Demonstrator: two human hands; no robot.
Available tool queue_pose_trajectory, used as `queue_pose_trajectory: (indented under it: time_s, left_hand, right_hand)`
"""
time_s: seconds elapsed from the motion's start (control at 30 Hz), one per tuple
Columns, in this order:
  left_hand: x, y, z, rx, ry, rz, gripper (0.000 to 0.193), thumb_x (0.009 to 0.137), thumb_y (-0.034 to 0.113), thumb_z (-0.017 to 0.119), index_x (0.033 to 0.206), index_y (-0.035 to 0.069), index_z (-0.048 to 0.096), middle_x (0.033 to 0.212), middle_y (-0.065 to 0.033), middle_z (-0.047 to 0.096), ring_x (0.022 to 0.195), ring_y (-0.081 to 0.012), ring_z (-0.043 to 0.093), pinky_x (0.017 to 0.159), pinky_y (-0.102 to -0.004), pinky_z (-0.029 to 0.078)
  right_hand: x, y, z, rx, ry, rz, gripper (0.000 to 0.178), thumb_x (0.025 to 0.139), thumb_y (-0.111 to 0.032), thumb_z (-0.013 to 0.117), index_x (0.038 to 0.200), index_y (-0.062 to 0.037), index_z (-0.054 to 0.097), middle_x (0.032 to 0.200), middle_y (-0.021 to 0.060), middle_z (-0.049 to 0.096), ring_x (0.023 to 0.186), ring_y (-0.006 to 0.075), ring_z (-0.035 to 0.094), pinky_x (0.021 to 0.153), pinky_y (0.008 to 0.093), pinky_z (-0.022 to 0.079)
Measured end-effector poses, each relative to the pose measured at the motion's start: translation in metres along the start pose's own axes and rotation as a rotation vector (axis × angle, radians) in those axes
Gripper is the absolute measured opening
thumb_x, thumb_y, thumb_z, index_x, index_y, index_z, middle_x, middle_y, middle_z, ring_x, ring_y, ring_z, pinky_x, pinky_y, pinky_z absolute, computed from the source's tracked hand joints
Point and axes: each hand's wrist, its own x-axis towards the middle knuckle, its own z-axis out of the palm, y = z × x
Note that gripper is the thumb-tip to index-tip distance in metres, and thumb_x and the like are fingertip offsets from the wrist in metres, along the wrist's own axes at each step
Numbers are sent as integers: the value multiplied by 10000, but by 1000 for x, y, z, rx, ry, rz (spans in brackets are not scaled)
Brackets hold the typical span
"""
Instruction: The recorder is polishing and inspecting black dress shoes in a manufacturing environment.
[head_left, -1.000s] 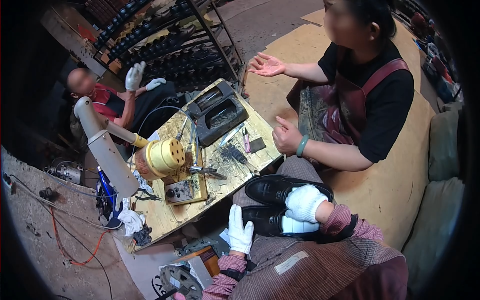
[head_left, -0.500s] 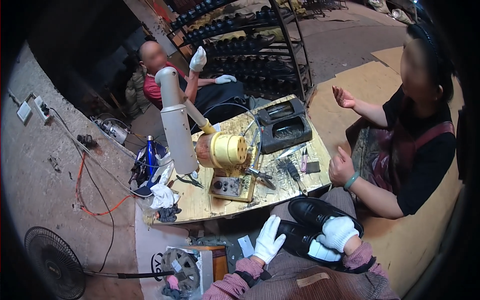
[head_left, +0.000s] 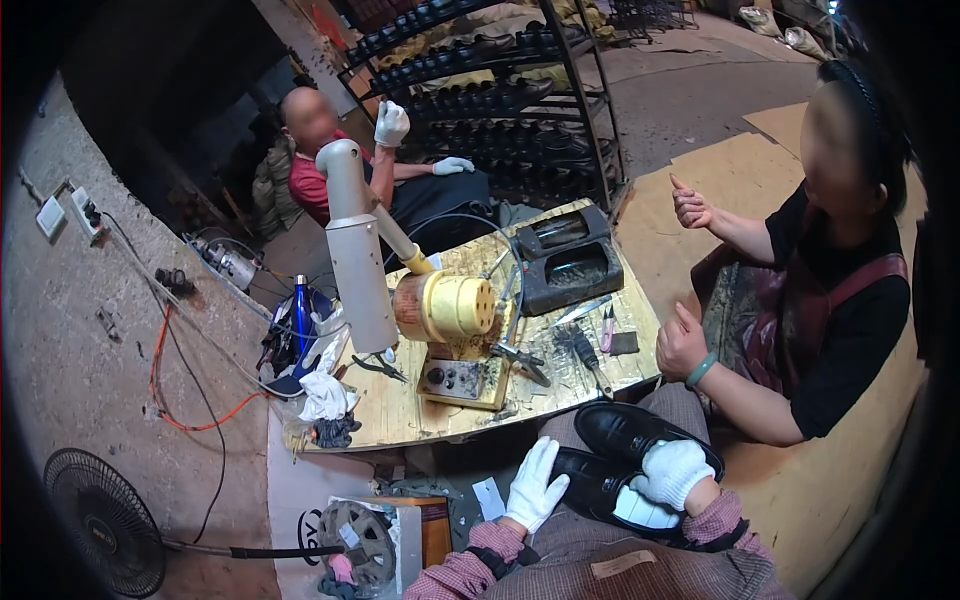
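Black leather shoes [head_left: 640,440], paired on lap, near counter [head_left: 400,405]: left hand [head_left: 534,486] flat, fingers spread; right hand [head_left: 672,470] curled over near shoe; no work visibly begun.

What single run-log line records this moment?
left gloved hand: flat on nearer black leather shoe | right gloved hand: inside its opening | second black shoe: alongside, on lap | wooden workbench: ahead
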Motion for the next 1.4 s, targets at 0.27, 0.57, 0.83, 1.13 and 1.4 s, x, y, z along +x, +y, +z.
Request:
queue_pose_trajectory:
  time_s: [0.27,0.57,0.83,1.13,1.4]
  left_hand:
    - [3,6,-3,-14,-4,-13,711,948,314,649,1550,15,416,1580,-263,410,1443,-440,430,1207,-464,349]
    - [5,13,-6,-69,-3,-15,706,999,371,582,1557,-16,390,1594,-269,392,1444,-448,424,1209,-475,335]
    - [4,9,-6,-34,-11,-7,698,999,353,582,1556,-20,388,1595,-262,396,1450,-444,417,1212,-480,330]
    - [4,6,-3,-46,-15,-16,790,1045,545,455,1571,-37,356,1591,-307,378,1464,-480,386,1220,-501,308]
    - [9,13,-8,-42,-26,-12,774,1027,504,517,1565,-32,371,1593,-313,369,1456,-486,395,1209,-512,327]
  right_hand:
    - [-1,0,-7,134,-47,18,374,874,-356,637,929,-22,798,914,216,760,872,366,752,799,460,598]
    - [-4,-1,-13,146,-36,20,357,877,-321,617,944,-24,803,931,219,765,880,370,755,814,467,596]
    - [-3,0,-11,161,-28,6,339,870,-295,620,955,-19,799,936,224,761,889,376,753,815,476,593]
    - [-6,-2,-13,213,-1,17,301,828,-245,650,978,-31,801,959,213,758,903,396,745,818,481,595]
    - [-3,-1,-5,206,0,14,289,843,-270,662,943,-36,800,877,195,754,829,385,745,751,490,593]
